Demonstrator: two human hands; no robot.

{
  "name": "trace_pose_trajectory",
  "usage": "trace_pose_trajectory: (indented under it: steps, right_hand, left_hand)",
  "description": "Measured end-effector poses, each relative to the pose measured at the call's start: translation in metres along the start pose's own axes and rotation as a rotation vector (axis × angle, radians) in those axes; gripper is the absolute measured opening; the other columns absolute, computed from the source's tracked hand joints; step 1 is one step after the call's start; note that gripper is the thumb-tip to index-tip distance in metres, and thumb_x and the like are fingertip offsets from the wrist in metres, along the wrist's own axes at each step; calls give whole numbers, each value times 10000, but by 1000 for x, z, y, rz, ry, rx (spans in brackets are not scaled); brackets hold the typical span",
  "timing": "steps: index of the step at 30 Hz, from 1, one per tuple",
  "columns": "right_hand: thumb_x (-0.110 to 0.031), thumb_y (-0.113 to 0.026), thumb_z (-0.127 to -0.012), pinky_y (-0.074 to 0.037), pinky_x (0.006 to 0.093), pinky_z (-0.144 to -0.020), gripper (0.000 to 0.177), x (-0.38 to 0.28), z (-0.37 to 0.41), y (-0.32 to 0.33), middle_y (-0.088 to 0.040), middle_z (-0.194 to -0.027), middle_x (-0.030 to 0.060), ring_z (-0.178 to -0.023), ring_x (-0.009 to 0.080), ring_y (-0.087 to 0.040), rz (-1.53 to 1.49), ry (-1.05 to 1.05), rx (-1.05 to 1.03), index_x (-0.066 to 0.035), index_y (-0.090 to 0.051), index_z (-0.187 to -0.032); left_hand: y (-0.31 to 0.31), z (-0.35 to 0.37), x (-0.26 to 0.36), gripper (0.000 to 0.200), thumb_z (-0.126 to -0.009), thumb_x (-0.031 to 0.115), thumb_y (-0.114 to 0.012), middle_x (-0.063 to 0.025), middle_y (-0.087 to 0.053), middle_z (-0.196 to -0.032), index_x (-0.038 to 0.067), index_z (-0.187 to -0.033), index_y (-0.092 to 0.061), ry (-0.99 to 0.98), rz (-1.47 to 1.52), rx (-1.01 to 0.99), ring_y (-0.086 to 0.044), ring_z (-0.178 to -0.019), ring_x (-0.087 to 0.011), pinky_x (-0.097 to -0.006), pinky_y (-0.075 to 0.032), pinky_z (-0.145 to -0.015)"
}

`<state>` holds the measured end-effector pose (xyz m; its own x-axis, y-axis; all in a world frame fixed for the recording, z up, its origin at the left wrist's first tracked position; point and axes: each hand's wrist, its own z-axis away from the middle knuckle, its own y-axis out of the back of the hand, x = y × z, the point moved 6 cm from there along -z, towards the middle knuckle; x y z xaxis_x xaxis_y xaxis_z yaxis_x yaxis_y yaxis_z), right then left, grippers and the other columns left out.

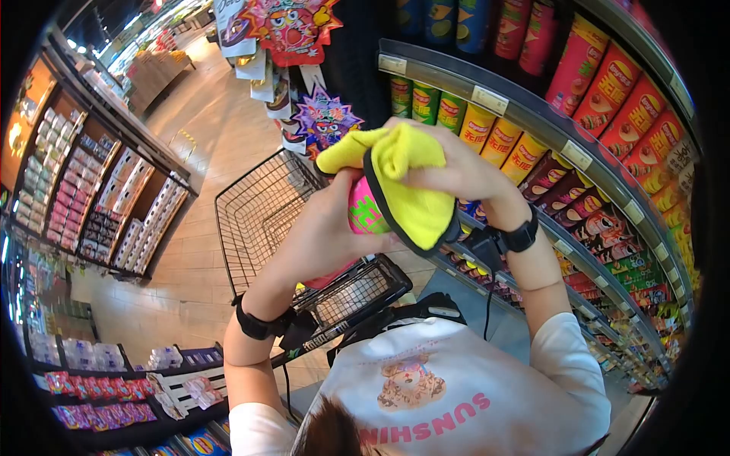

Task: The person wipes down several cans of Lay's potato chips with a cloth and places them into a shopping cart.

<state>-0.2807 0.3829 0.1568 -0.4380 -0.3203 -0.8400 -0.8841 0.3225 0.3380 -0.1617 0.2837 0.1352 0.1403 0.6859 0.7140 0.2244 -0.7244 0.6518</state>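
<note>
My left hand (323, 232) is wrapped around a pink chip canister (363, 204) with green lettering, held up in front of my chest. A yellow cloth (417, 201) with a black edge drapes over the canister's upper side and hides much of it. My right hand (464, 163) grips this cloth, its fingers bunched into the fabric against the canister. Both hands are above the near end of a black wire shopping cart (258, 199).
At the right, a shelf (487, 99) carries rows of chip canisters, among them yellow ones (502, 140) and red ones (608, 87). Hanging snack packs (293, 30) are beyond the cart. Another display rack (99, 190) stands across the aisle floor (190, 304) on the left.
</note>
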Motion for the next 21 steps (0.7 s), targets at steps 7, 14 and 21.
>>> trace_pose_trajectory:
  steps: [7, 14, 21]
  right_hand:
    - [-302, -623, -899, -455, 252, -881, 512, 37, -42, -9, -561, -1170, 39, -1040, 92, -540, -453, -154, 30, -32, -456, -1301]
    - [-327, -536, -959, -498, 221, -733, 461, 45, -61, -27, -590, -1058, 32, -891, 66, -579, -518, -278, 274, -42, -453, -1312]
    - [-350, -512, -973, -484, 215, -716, 447, 46, -73, -54, -586, -1021, 23, -861, 55, -565, -170, 247, 457, -44, -464, -1295]
  left_hand:
    - [20, 6, -24, 685, -716, 267, -819, -109, -633, -1077, -52, -1225, -490, 232, 419, -5, -625, -933, -168, -309, -504, -845]
    - [29, 20, -43, 543, -799, 243, -757, -53, -649, -993, 5, -1223, -513, 444, 753, 86, -631, -802, -87, -248, -528, -713]
    - [34, 23, -49, 427, -888, 307, -666, -12, -623, -924, 35, -1185, -528, 373, 650, 347, -590, -724, -66, -241, -502, -648]
